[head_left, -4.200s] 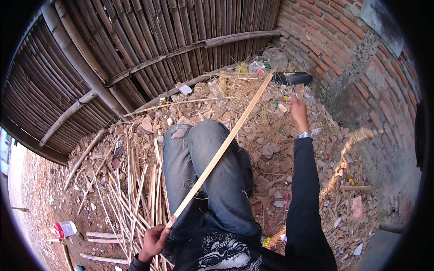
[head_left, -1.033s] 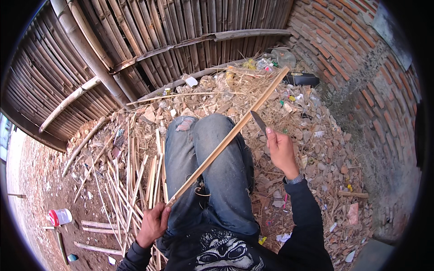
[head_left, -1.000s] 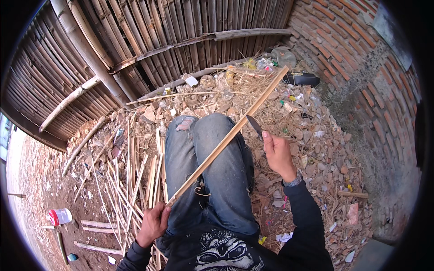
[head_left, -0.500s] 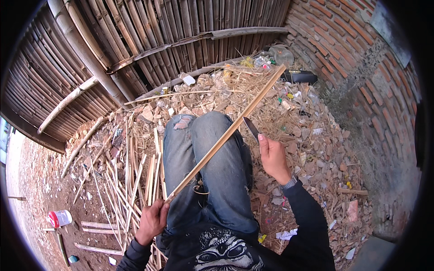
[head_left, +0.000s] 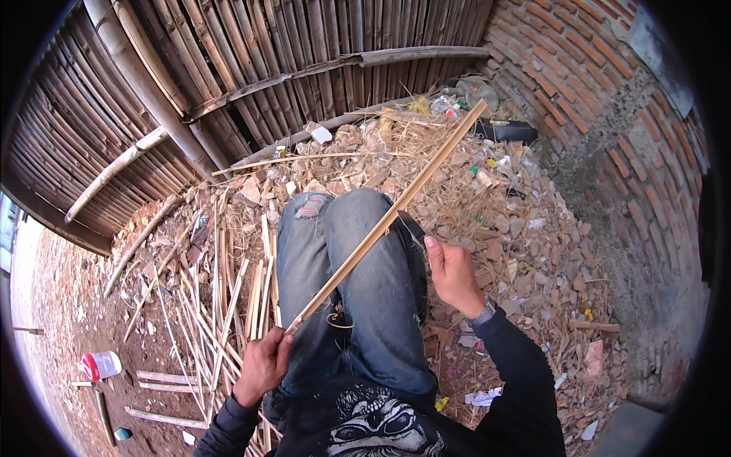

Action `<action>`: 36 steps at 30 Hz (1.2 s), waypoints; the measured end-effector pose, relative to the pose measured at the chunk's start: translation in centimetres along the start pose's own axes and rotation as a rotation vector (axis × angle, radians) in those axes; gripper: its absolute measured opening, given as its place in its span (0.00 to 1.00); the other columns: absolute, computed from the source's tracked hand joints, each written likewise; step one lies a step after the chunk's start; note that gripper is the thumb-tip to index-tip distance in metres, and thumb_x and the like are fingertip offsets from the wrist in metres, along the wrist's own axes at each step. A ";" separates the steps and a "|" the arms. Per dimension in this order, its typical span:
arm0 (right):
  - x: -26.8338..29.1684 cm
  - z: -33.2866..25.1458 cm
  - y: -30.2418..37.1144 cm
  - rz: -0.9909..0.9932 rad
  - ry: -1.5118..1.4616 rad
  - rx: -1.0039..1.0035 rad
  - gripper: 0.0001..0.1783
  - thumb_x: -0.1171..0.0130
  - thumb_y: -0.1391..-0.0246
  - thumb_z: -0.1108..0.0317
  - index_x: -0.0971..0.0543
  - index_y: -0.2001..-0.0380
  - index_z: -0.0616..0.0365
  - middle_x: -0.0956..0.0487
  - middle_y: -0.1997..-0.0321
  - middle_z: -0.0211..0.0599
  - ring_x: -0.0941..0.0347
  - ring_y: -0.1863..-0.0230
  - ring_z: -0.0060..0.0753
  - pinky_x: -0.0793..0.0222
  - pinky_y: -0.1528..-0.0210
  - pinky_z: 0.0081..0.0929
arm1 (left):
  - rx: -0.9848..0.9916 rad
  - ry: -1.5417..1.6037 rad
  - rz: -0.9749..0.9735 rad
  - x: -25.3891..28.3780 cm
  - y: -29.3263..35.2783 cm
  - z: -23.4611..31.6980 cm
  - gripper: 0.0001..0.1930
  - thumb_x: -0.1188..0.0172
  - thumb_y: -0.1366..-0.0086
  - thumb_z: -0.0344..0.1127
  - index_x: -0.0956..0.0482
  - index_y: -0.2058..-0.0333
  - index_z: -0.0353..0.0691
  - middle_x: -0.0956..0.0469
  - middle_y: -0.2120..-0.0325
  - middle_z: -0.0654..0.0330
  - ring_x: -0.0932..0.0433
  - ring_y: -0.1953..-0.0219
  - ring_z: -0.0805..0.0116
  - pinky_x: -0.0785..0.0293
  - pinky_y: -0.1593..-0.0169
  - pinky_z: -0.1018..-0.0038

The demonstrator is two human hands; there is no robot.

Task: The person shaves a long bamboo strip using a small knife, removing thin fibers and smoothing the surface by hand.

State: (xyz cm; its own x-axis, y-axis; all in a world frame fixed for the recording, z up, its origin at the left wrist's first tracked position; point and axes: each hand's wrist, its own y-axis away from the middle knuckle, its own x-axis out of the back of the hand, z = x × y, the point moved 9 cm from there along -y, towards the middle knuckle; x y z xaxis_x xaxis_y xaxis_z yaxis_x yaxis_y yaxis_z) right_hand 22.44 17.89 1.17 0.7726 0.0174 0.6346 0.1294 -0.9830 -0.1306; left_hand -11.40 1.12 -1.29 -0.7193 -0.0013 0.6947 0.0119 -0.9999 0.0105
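A long, pale bamboo strip (head_left: 358, 257) slants across my knees, its far end raised up and to the right. My left hand (head_left: 261, 367) is closed round its near end, beside my left thigh. In my right hand (head_left: 454, 276), the fingers are wrapped round the handle of a knife, and the thumb lies along the top. The dark knife blade (head_left: 411, 225) reaches up and left to the strip's edge over my right knee, touching or nearly touching it. A thin shaving curls off the strip by the blade. The knife's handle is hidden in the hand.
Several split bamboo strips (head_left: 228, 305) lie in a pile to my left. A red-and-white plastic tub (head_left: 101, 365) stands further left. Rubble and straw (head_left: 525, 251) cover the ground. Ahead rises a bamboo wall (head_left: 304, 46); a brick wall (head_left: 601, 91) closes the right side.
The knife has moved down and in against the strip, turning so its blade points more to the left. My left hand and the strip have shifted only slightly to the right.
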 end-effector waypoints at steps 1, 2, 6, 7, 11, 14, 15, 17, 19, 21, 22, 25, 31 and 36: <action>-0.7 -0.9 0.9 -0.007 -0.013 0.059 0.24 0.49 0.26 0.57 0.22 0.72 0.65 0.30 0.82 0.58 0.31 0.79 0.63 0.38 0.75 0.47 | 0.001 0.000 -0.002 -0.2 0.1 -0.2 0.12 0.41 0.26 0.34 0.26 0.69 0.36 0.34 0.87 0.46 0.29 0.84 0.43 0.35 0.77 0.58; -1.1 -1.7 1.5 -0.014 -0.026 0.117 0.24 0.49 0.25 0.57 0.22 0.71 0.65 0.30 0.82 0.57 0.32 0.80 0.63 0.39 0.76 0.46 | 0.012 0.025 -0.006 -0.5 0.2 -0.8 0.12 0.41 0.26 0.35 0.26 0.69 0.36 0.34 0.87 0.46 0.30 0.85 0.44 0.35 0.77 0.58; 0.3 0.0 -0.7 0.029 -0.018 0.025 0.23 0.49 0.25 0.57 0.22 0.71 0.65 0.29 0.82 0.56 0.31 0.80 0.64 0.38 0.76 0.47 | 0.019 0.062 -0.031 -0.6 -0.6 0.4 0.13 0.42 0.25 0.36 0.26 0.70 0.35 0.34 0.87 0.47 0.31 0.85 0.46 0.36 0.77 0.59; -0.4 -1.3 0.1 -0.019 -0.041 0.078 0.24 0.49 0.26 0.57 0.21 0.71 0.65 0.29 0.82 0.56 0.31 0.80 0.64 0.39 0.76 0.47 | 0.020 0.064 -0.031 -0.8 -0.8 0.4 0.13 0.42 0.25 0.36 0.26 0.70 0.35 0.34 0.87 0.47 0.31 0.85 0.46 0.36 0.77 0.59; -1.3 -1.2 0.6 -0.048 -0.035 0.092 0.25 0.50 0.25 0.56 0.21 0.71 0.66 0.32 0.84 0.54 0.34 0.83 0.59 0.40 0.77 0.45 | 0.013 0.074 -0.026 -0.5 -1.3 0.8 0.14 0.42 0.25 0.36 0.26 0.70 0.35 0.35 0.87 0.47 0.32 0.86 0.47 0.37 0.78 0.60; -1.4 -2.2 1.0 -0.044 -0.046 0.135 0.25 0.48 0.26 0.56 0.22 0.73 0.65 0.31 0.84 0.56 0.32 0.82 0.60 0.40 0.78 0.45 | -0.009 0.090 -0.022 -1.0 -2.3 1.7 0.13 0.41 0.25 0.36 0.26 0.70 0.35 0.34 0.87 0.47 0.32 0.86 0.47 0.37 0.78 0.60; -2.1 -3.0 1.8 -0.080 -0.033 0.182 0.25 0.49 0.25 0.56 0.23 0.73 0.65 0.31 0.84 0.56 0.32 0.82 0.60 0.40 0.78 0.45 | -0.048 0.089 -0.013 -1.0 -2.8 2.2 0.13 0.41 0.25 0.36 0.26 0.70 0.35 0.33 0.87 0.47 0.32 0.86 0.47 0.37 0.78 0.60; -2.1 -2.8 1.7 -0.090 -0.072 0.172 0.25 0.48 0.26 0.56 0.23 0.74 0.65 0.30 0.83 0.57 0.31 0.82 0.61 0.40 0.78 0.45 | -0.030 0.096 -0.019 -1.3 -3.2 2.7 0.13 0.41 0.25 0.35 0.26 0.70 0.35 0.32 0.86 0.47 0.31 0.85 0.47 0.37 0.78 0.60; -0.7 -1.9 0.3 -0.057 -0.027 0.023 0.25 0.49 0.25 0.57 0.24 0.73 0.66 0.33 0.83 0.55 0.35 0.82 0.53 0.40 0.76 0.41 | -0.052 0.109 -0.005 -1.7 -3.9 3.3 0.13 0.42 0.25 0.36 0.26 0.70 0.35 0.31 0.85 0.46 0.30 0.84 0.45 0.36 0.77 0.60; -1.7 -2.4 1.3 -0.079 -0.038 0.112 0.24 0.49 0.25 0.57 0.23 0.72 0.67 0.32 0.82 0.56 0.34 0.82 0.53 0.39 0.76 0.40 | -0.061 0.110 -0.004 -2.0 -4.7 3.9 0.13 0.42 0.25 0.35 0.26 0.69 0.35 0.31 0.85 0.46 0.29 0.84 0.45 0.36 0.77 0.59; -3.0 -3.1 2.6 -0.114 -0.062 0.203 0.24 0.49 0.25 0.57 0.22 0.71 0.67 0.32 0.82 0.56 0.35 0.83 0.51 0.38 0.76 0.40 | -0.063 0.101 -0.006 -2.0 -4.9 4.2 0.13 0.42 0.25 0.35 0.26 0.69 0.35 0.31 0.85 0.46 0.29 0.84 0.45 0.35 0.77 0.59; -0.9 -2.4 0.6 -0.032 -0.092 0.069 0.26 0.49 0.25 0.55 0.23 0.73 0.67 0.32 0.82 0.57 0.36 0.83 0.51 0.39 0.76 0.40 | -0.046 0.144 0.002 -2.3 -5.3 4.5 0.14 0.43 0.24 0.36 0.27 0.69 0.35 0.31 0.85 0.46 0.29 0.84 0.44 0.35 0.77 0.58; -1.8 -2.8 1.9 -0.120 -0.103 0.085 0.28 0.50 0.25 0.55 0.26 0.77 0.65 0.34 0.85 0.54 0.37 0.82 0.55 0.40 0.78 0.43 | -0.027 0.237 -0.019 -3.3 -6.2 5.0 0.15 0.45 0.23 0.37 0.27 0.69 0.33 0.32 0.84 0.45 0.33 0.83 0.48 0.35 0.74 0.60; -3.2 -5.5 4.0 -0.273 -0.095 0.237 0.27 0.48 0.26 0.55 0.24 0.77 0.65 0.29 0.83 0.57 0.32 0.80 0.65 0.40 0.78 0.45 | -0.017 0.245 -0.058 -4.4 -6.9 5.2 0.17 0.45 0.22 0.40 0.25 0.68 0.33 0.33 0.85 0.50 0.34 0.83 0.60 0.35 0.74 0.63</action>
State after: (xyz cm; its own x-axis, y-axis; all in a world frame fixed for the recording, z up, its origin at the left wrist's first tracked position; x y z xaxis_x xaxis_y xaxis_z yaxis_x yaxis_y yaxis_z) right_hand 17.07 12.93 2.80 0.7425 0.3011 0.5983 0.4707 -0.8701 -0.1463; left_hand -4.72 8.16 -0.71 -0.8653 0.0540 0.4984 -0.0444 -0.9985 0.0311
